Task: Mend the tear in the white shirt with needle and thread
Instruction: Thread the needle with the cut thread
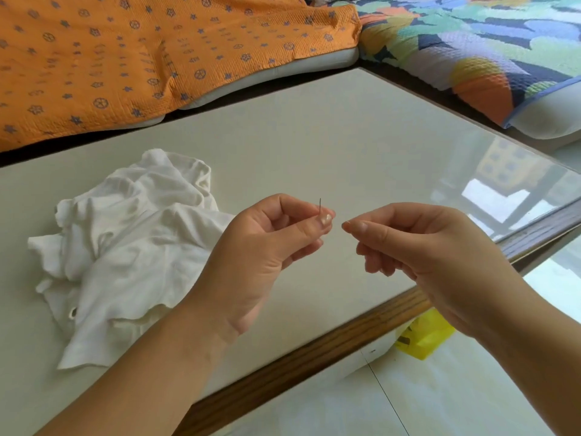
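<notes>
Dark needle [320, 205] pokes up from the grip of the left hand [267, 247].

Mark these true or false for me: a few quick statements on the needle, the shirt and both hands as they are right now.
1. The left hand pinches the needle upright. True.
2. The white shirt lies spread flat. False: it lies crumpled on the table.
3. The right hand rests on the white shirt. False: it is held up beside the left hand, fingertips pinched, apart from the shirt.
4. A yellow object sits below the table's near edge. True.
</notes>
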A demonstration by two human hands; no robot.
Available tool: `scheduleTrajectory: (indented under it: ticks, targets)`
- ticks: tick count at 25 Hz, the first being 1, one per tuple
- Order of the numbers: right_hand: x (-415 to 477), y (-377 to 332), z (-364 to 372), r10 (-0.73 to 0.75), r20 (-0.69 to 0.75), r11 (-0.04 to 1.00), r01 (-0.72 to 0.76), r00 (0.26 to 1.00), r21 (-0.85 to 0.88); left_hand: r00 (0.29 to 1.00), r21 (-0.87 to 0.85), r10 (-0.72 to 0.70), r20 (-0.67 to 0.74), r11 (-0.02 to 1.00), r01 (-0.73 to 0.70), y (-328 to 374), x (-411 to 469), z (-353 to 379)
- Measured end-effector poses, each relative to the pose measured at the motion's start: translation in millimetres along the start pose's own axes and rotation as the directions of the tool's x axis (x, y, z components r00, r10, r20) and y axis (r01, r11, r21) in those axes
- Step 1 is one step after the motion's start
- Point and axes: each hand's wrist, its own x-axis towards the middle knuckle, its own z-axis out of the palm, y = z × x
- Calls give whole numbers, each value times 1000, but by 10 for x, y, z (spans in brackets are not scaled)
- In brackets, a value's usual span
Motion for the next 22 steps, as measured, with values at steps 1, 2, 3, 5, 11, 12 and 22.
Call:
scheduleTrajectory:
  ticks: [1, 2, 3, 5, 11, 12, 22]
  targets:
    - [13, 10, 3, 5, -11, 1000, -5, 1000, 7, 1000, -26, -20, 13, 999, 20, -18, 25, -9]
    - [22, 17, 8, 11, -20, 1000, -11, 1000, 12, 999, -48, -38, 22, 998, 39, -41, 48, -11]
    - [34, 29, 12, 16, -27, 1000, -16, 1000, 10, 998, -68, -51, 26, 996, 53, -69, 70, -12]
    - [71, 59, 25, 30, -33, 1000, -30, 999, 2, 997, -115, -71, 28, 991, 73, -144, 131, -23]
    - [148, 138, 30, 68, -59, 997, -70, 996, -31, 991, -146, -120, 52, 981, 127, -286, 222, -78]
    - [158, 153, 28, 72, -65, 996, -74, 995, -38, 989, -146, -134, 56, 979, 141, -310, 232, -91]
    - [170, 237, 113, 23, -113, 996, -33, 993, -89, 966, -55, -236, 105, 969, 243, -412, 267, -141]
